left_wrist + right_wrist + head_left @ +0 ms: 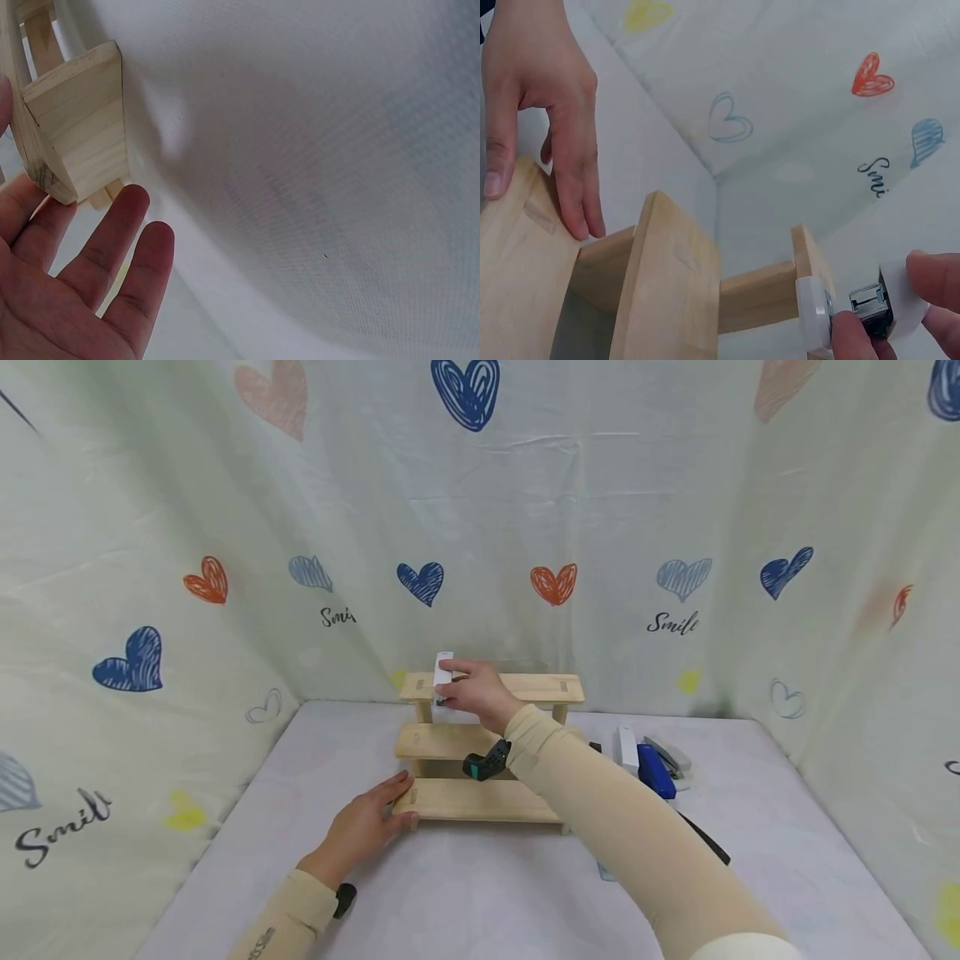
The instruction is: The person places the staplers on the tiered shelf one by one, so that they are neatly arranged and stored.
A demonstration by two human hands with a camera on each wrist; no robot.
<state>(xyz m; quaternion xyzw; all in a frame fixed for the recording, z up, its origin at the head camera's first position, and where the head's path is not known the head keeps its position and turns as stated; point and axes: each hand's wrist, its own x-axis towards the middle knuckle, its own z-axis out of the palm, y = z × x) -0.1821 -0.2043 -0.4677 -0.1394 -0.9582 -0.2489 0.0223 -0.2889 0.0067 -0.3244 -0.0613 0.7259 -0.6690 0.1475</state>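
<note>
The fingers of my right hand [480, 693] pinch a long, smooth white stapler-like object with metal parts at one end [442, 677], over the left part of the top tier of a pale wooden three-tier shelf [480, 798]; whether it touches that plank I cannot tell. My left hand [367, 822] has its fingers spread, touching the left end of the shelf's bottom tier. I judge it best to brace the shelf lightly, keep the object level, and loosen the pinch only when it sits steady. I count one shelf, three planks, one object pinched. Right of the shelf lie one white oblong thing [627, 750], one blue rounded thing [656, 772], one grey stapler-like thing [670, 755] and one thin black bar [707, 840].
</note>
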